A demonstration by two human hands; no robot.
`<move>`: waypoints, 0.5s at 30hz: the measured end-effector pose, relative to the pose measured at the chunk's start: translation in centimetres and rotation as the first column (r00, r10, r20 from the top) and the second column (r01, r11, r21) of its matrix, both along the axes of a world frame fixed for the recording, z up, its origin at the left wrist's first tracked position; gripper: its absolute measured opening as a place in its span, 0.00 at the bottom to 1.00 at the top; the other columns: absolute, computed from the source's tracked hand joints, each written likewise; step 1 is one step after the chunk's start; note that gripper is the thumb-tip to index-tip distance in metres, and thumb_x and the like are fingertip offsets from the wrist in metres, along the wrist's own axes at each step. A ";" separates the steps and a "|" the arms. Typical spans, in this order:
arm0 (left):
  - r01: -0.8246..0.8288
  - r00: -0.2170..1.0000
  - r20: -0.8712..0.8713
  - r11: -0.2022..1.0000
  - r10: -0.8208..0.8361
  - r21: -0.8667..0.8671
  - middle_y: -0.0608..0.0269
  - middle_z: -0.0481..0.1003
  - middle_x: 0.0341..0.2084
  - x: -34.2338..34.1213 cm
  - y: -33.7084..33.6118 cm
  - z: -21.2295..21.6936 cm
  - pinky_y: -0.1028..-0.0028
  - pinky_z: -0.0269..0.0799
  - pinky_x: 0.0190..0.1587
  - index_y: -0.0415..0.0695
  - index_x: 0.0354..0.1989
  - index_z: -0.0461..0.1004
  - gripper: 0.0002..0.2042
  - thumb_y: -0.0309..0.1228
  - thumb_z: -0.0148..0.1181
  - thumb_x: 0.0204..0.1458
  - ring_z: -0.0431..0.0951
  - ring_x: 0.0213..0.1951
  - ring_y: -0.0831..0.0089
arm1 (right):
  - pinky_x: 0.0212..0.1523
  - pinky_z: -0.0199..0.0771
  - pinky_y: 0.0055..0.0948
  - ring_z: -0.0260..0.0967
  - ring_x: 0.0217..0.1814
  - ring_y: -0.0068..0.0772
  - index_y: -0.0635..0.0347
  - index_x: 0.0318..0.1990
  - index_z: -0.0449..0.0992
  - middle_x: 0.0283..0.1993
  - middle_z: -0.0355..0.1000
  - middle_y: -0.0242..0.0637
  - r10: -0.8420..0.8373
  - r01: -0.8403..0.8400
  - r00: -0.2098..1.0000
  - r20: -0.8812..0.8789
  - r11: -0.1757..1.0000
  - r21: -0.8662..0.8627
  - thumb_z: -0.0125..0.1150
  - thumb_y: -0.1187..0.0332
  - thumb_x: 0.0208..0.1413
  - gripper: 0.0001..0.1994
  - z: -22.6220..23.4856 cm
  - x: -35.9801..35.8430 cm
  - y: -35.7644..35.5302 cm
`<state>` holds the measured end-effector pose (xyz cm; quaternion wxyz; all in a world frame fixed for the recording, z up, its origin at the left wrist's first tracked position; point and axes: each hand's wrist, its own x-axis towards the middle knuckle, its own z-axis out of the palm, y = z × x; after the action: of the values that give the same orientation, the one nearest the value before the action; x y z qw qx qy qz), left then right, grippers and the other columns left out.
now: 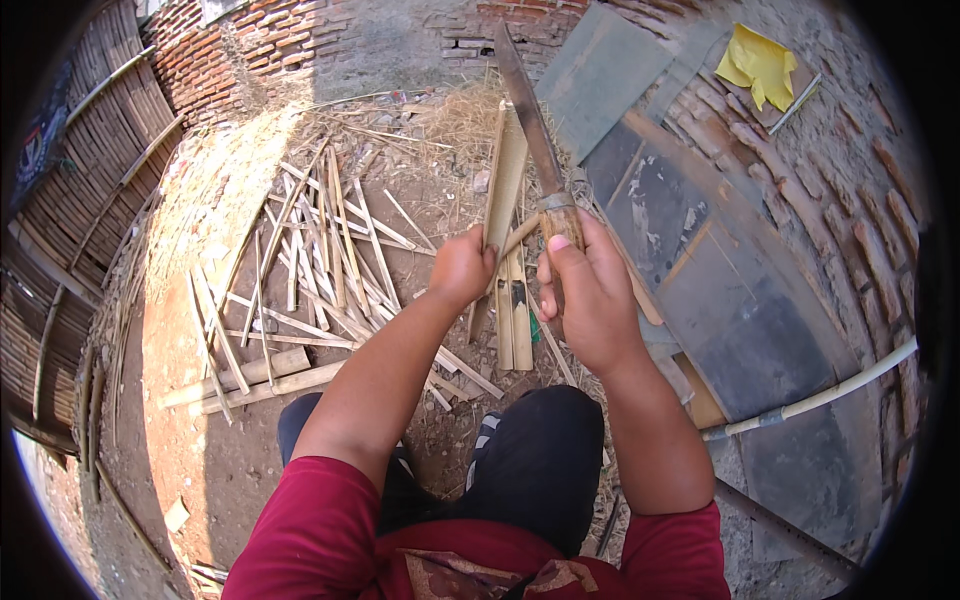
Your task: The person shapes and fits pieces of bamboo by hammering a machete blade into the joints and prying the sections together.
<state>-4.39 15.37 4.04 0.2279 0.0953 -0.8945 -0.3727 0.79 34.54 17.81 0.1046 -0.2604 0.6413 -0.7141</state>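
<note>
In the head view, I see the left hand curled around a split bamboo piece, upright before the knees. The right hand is clenched on the handle of a long knife, blade pointing up beside the bamboo. Loose strips lie heaped leftward on the dirt.

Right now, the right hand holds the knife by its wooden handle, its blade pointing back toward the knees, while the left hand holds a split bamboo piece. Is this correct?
Not entirely: the head view shows the knife with its blade pointing away from the knees, toward the brick wall. The right hand does hold its wooden handle, and the left hand a split bamboo piece.
</note>
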 end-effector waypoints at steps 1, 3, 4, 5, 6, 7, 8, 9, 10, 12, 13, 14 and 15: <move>-0.002 1.000 -0.004 1.000 0.002 0.000 0.38 0.80 0.34 0.0 0.0 0.0 0.50 0.75 0.45 0.41 0.44 0.76 0.09 0.31 0.61 0.58 0.80 0.40 0.39 | 0.24 0.68 0.20 0.61 0.22 0.15 0.66 0.63 0.65 0.30 0.66 0.29 -0.008 0.008 1.000 0.004 1.000 -0.002 0.45 0.67 0.73 0.17 0.0 0.1 -0.1; -0.002 1.000 -0.008 1.000 0.002 0.008 0.38 0.80 0.34 0.1 0.0 0.0 0.50 0.75 0.45 0.41 0.44 0.76 0.09 0.31 0.61 0.58 0.80 0.40 0.39 | 0.24 0.68 0.20 0.61 0.22 0.15 0.66 0.63 0.64 0.30 0.66 0.29 -0.006 0.006 1.000 0.007 1.000 -0.011 0.45 0.67 0.73 0.17 -0.1 0.2 -0.1; 0.002 1.000 -0.009 1.000 -0.002 0.017 0.38 0.80 0.34 0.1 0.1 0.1 0.50 0.75 0.45 0.41 0.43 0.76 0.09 0.31 0.61 0.58 0.80 0.40 0.39 | 0.24 0.68 0.20 0.61 0.23 0.15 0.66 0.64 0.64 0.30 0.66 0.29 0.003 -0.003 1.000 0.006 1.000 -0.019 0.45 0.67 0.73 0.17 -0.1 0.2 -0.1; 0.005 1.000 -0.010 1.000 -0.005 0.027 0.38 0.79 0.34 0.1 0.1 0.1 0.50 0.75 0.45 0.41 0.43 0.76 0.09 0.31 0.61 0.58 0.80 0.40 0.39 | 0.24 0.68 0.20 0.61 0.23 0.15 0.66 0.64 0.64 0.31 0.66 0.29 0.012 -0.012 1.000 0.006 1.000 -0.026 0.45 0.67 0.73 0.18 -0.2 0.2 -0.1; 0.004 1.000 -0.009 1.000 -0.003 0.027 0.38 0.79 0.34 0.1 0.2 0.2 0.50 0.75 0.45 0.41 0.43 0.76 0.09 0.31 0.61 0.58 0.80 0.40 0.39 | 0.24 0.67 0.20 0.61 0.23 0.15 0.66 0.64 0.64 0.31 0.66 0.29 0.009 -0.009 1.000 -0.001 1.000 -0.025 0.45 0.67 0.73 0.18 -0.3 0.2 -0.1; 0.002 1.000 -0.009 1.000 -0.002 0.028 0.38 0.79 0.34 0.1 0.2 0.2 0.50 0.75 0.45 0.40 0.43 0.76 0.09 0.31 0.61 0.58 0.80 0.40 0.39 | 0.24 0.67 0.20 0.61 0.23 0.15 0.65 0.64 0.64 0.31 0.66 0.29 0.006 -0.006 1.000 -0.008 1.000 -0.023 0.45 0.67 0.73 0.18 -0.3 0.2 -0.1; 0.000 1.000 -0.006 1.000 0.000 0.028 0.38 0.79 0.34 0.2 0.2 0.2 0.50 0.75 0.45 0.40 0.43 0.76 0.09 0.31 0.61 0.58 0.80 0.40 0.39 | 0.24 0.67 0.20 0.61 0.23 0.15 0.65 0.64 0.64 0.31 0.66 0.29 0.003 -0.003 1.000 -0.014 1.000 -0.022 0.45 0.67 0.73 0.18 -0.4 0.2 -0.1; -0.001 1.000 -0.011 1.000 0.001 0.027 0.38 0.79 0.34 0.2 0.2 0.1 0.49 0.75 0.45 0.40 0.42 0.76 0.09 0.31 0.61 0.58 0.80 0.40 0.39 | 0.24 0.67 0.20 0.61 0.23 0.15 0.65 0.64 0.64 0.31 0.66 0.29 0.000 0.000 1.000 -0.012 1.000 -0.029 0.45 0.67 0.73 0.18 -0.5 0.3 -0.1; -0.002 1.000 -0.015 1.000 0.002 0.026 0.38 0.79 0.34 0.1 0.1 -0.1 0.49 0.75 0.45 0.40 0.42 0.76 0.09 0.31 0.61 0.58 0.80 0.40 0.39 | 0.24 0.67 0.20 0.61 0.23 0.15 0.65 0.64 0.64 0.31 0.66 0.29 -0.003 0.003 1.000 -0.011 0.999 -0.035 0.45 0.67 0.73 0.18 -0.4 0.5 -0.2; -0.006 1.000 -0.015 1.000 0.006 0.016 0.38 0.79 0.34 0.0 0.1 -0.2 0.49 0.75 0.45 0.40 0.42 0.76 0.09 0.31 0.61 0.58 0.79 0.40 0.38 | 0.24 0.67 0.20 0.61 0.23 0.14 0.66 0.64 0.64 0.31 0.66 0.28 -0.001 0.001 1.000 -0.005 0.999 -0.039 0.46 0.66 0.73 0.18 -0.5 0.5 -0.2; -0.009 1.000 -0.008 1.000 0.009 0.004 0.38 0.79 0.34 -0.1 0.0 -0.3 0.49 0.75 0.45 0.40 0.42 0.76 0.09 0.31 0.61 0.58 0.79 0.40 0.38 | 0.25 0.68 0.20 0.62 0.24 0.14 0.66 0.65 0.64 0.32 0.67 0.28 0.004 -0.004 1.000 0.002 0.999 -0.038 0.47 0.66 0.72 0.19 -0.5 0.4 0.0; -0.014 1.000 -0.002 1.000 0.014 -0.009 0.37 0.79 0.34 -0.1 0.0 -0.3 0.49 0.75 0.45 0.40 0.42 0.76 0.09 0.31 0.61 0.58 0.79 0.40 0.38 | 0.26 0.68 0.21 0.62 0.24 0.14 0.67 0.65 0.63 0.32 0.68 0.28 0.011 -0.011 1.000 0.008 0.999 -0.039 0.48 0.66 0.72 0.19 -0.5 0.3 0.1; -0.013 1.000 -0.008 1.000 0.013 -0.010 0.37 0.79 0.34 -0.2 -0.1 -0.4 0.49 0.75 0.45 0.39 0.42 0.75 0.09 0.31 0.61 0.57 0.79 0.40 0.38 | 0.26 0.68 0.21 0.62 0.24 0.14 0.67 0.65 0.63 0.32 0.68 0.28 0.016 -0.015 1.000 0.014 0.999 -0.046 0.48 0.66 0.72 0.19 -0.5 0.3 0.1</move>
<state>-4.54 15.28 3.68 0.2346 0.0985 -0.8947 -0.3672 1.12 34.61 17.34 0.1087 -0.2626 0.6218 -0.7298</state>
